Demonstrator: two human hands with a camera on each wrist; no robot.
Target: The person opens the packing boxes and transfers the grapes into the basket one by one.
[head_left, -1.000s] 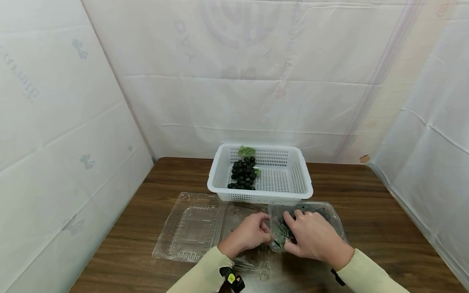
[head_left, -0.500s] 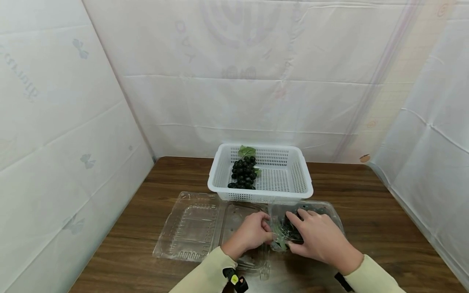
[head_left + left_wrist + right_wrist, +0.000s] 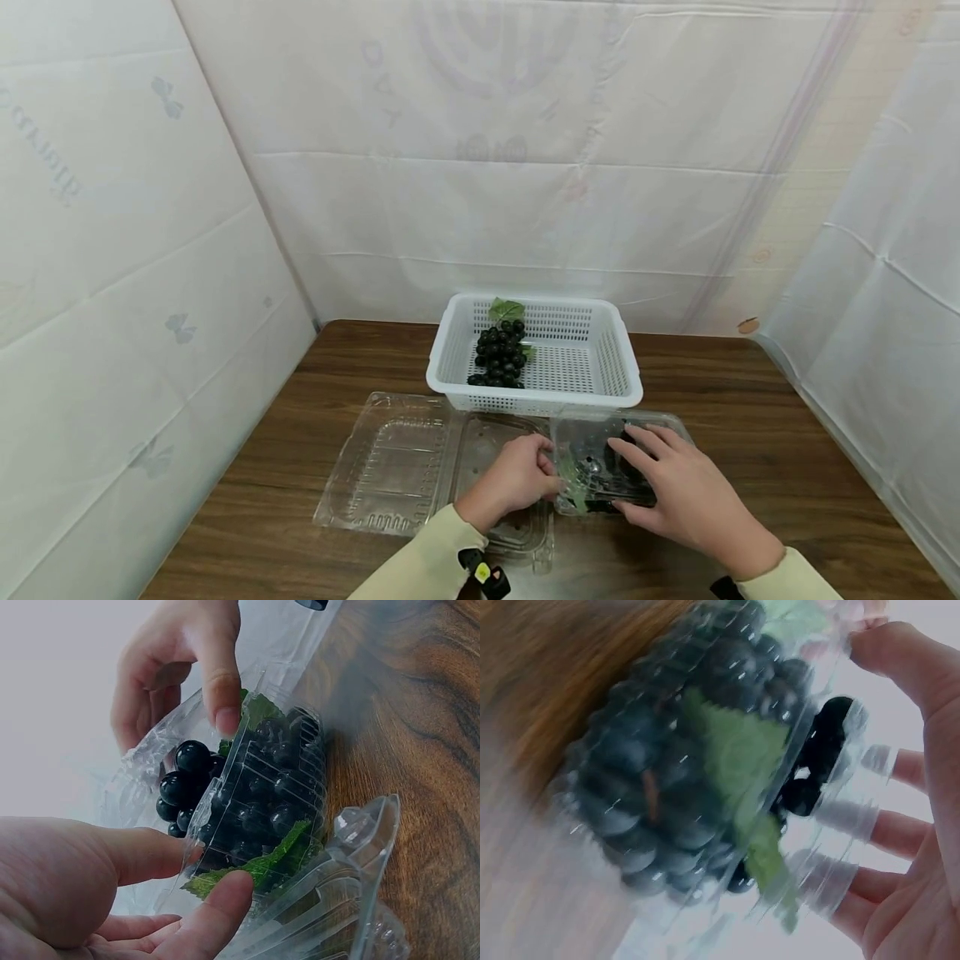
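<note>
A clear plastic clamshell (image 3: 592,425) of dark grapes (image 3: 187,772) with green leaves (image 3: 739,754) stands right of centre. At its left end my left hand (image 3: 510,479) pinches the plastic edge, with fingertips on both sides of it in the left wrist view. My right hand (image 3: 682,492) lies over the right part, fingers spread and slightly bent, thumb by the near rim. In the right wrist view its fingertips show through clear plastic. Some grapes stand above the rim. An open, see-through clamshell (image 3: 397,467) lies flat to the left, partly under my left forearm.
Behind the clamshells stands a white slotted basket (image 3: 577,398) with another bunch of dark grapes (image 3: 498,358) and leaves at its left side. Everything rests on a brown wooden table (image 3: 757,433). White printed sheets (image 3: 525,167) enclose the back and sides.
My right hand has slid right over the clamshell, uncovering more of the grapes and leaf at its left end. My left hand has stayed at the edge almost unmoved.
</note>
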